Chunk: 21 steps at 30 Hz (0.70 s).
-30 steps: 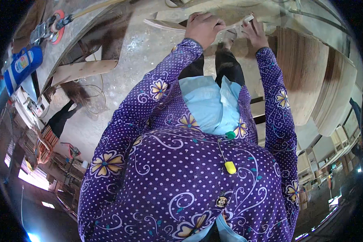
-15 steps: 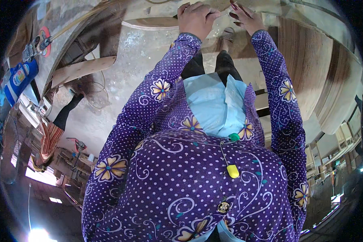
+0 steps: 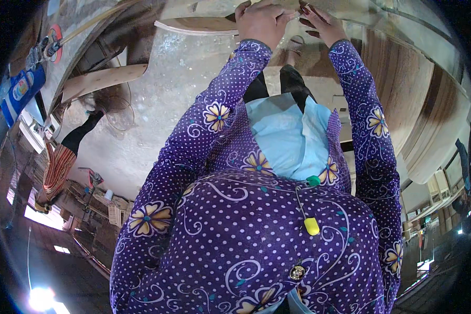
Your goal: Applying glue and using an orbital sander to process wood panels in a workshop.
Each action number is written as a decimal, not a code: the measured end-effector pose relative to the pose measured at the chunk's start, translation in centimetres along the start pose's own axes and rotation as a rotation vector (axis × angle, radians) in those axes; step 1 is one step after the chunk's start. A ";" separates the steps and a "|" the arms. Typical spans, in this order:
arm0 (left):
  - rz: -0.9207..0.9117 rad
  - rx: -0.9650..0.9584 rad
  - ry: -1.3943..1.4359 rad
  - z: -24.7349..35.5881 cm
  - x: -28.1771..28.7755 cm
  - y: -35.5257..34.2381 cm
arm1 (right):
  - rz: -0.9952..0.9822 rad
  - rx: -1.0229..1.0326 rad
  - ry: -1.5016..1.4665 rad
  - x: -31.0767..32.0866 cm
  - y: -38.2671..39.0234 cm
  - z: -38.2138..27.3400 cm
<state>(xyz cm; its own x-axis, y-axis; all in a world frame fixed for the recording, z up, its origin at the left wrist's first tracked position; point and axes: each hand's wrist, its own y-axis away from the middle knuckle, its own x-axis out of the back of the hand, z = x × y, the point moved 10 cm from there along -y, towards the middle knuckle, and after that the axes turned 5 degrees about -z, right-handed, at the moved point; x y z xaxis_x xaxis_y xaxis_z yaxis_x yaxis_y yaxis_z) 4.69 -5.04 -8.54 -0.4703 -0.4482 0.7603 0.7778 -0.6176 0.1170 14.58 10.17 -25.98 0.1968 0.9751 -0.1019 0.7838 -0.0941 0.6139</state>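
Note:
Both hands are held together at the upper edge of the view, over a worktop whose far part is cut off. My left hand is closed, its fingers curled and its thumb pointing toward the other hand. A small gap to the right, my right hand has bent fingers drawn toward the thumb, with dark red nails showing. Something thin and pale seems to lie between the two sets of fingertips, too small to name. Behind the left hand lies a curved wooden piece with a pale layered edge.
Large curved wood sheets stand at the right. On the left are another curved board, a blue bag and a tool with a red ring. A person in striped clothing is farther left. A corded yellow plug hangs on my shirt.
My left hand has shifted slightly right and closer to the right hand. The right fingers have bent a little differently. The surroundings on the left have slid a little left in view.

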 end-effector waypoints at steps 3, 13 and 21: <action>0.019 -0.096 -0.039 0.8 1.1 0.8 | 0.054 -0.015 -0.067 0.8 -0.3 1.0; -0.108 -0.113 -0.433 2.2 -1.0 4.0 | 0.076 -0.028 0.004 0.0 0.6 -1.2; -0.306 -0.023 -0.464 0.9 -2.5 4.8 | 0.047 -0.045 -0.074 0.3 0.2 -0.3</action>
<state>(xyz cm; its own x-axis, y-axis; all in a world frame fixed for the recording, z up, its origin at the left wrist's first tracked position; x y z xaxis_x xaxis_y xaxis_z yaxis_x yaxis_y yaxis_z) 9.97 -6.33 -9.26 -0.4364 0.0823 0.8960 0.6225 -0.6914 0.3667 14.66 10.53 -25.66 0.2772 0.9522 -0.1286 0.7455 -0.1287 0.6539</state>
